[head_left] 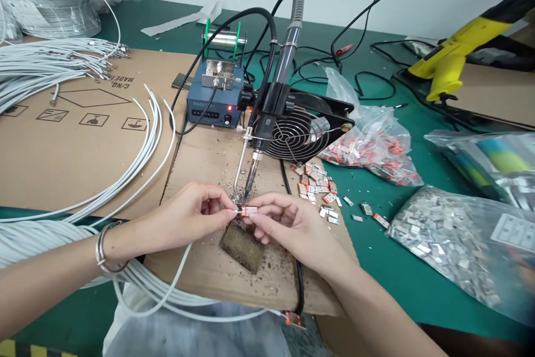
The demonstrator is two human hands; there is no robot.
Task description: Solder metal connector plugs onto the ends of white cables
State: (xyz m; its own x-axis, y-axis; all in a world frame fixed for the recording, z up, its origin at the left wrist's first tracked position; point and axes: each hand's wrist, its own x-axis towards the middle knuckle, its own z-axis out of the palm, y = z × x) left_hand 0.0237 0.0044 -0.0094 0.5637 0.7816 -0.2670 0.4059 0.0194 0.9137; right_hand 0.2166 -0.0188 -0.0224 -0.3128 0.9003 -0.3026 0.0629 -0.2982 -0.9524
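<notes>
My left hand [196, 212] pinches the end of a white cable [183, 265], which hangs below that hand. Between the fingertips of my right hand [288, 226] is a small USB connector [251, 211], silver with orange. Cable end and connector meet just under the tip of a soldering iron [267, 117] held in a stand. Whether the tip touches them, I cannot tell. A thin metal solder feed tube [241, 167] comes down beside the tip. Below my hands lies a dirty brown sponge [242, 248] on the cardboard [200, 284].
Behind the iron stand a blue solder feeder [213, 106] with a solder spool [223, 39] and a black fan [288, 131]. Loose connectors [317, 181] lie to the right, near bags of parts [443, 245]. White cables [121, 192] fill the left. A yellow tool [455, 50] sits back right.
</notes>
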